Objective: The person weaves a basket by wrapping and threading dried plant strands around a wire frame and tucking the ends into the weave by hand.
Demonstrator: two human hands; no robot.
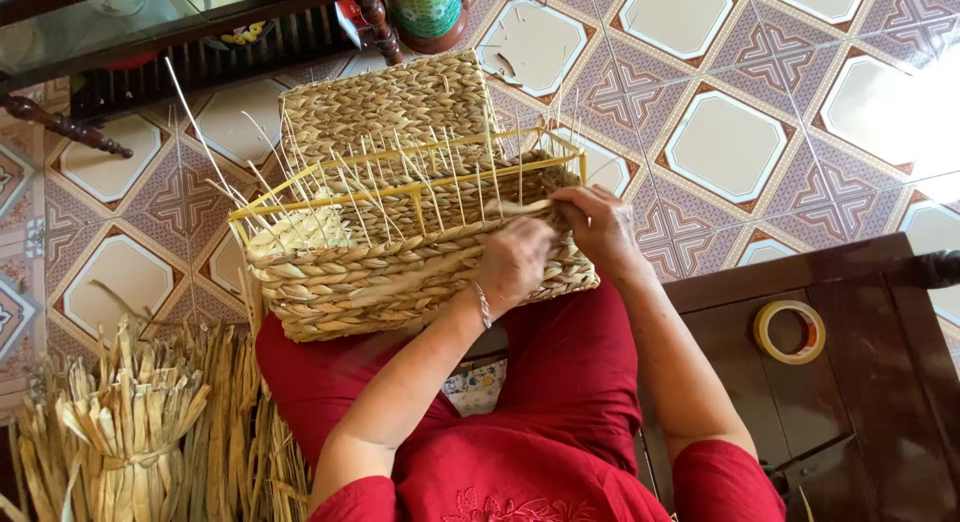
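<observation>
1. Patterned tile floor, dark wooden furniture top left, dark wooden bench at right with a roll of tape on it.
2. Half-woven basket rests on the person's lap in red clothing, tilted, yellow wire frame exposed above the woven rows, thin upright stakes sticking out.
3. Left hand pressed against the basket's near wall, fingers curled together on the braided strand.
4. Right hand at the basket's right corner, fingers pinched on the same strand near the frame.
5. Bundle of dried reeds on the floor, lower left, well apart from both hands.
6. Green woven container beyond the basket, top centre.
</observation>
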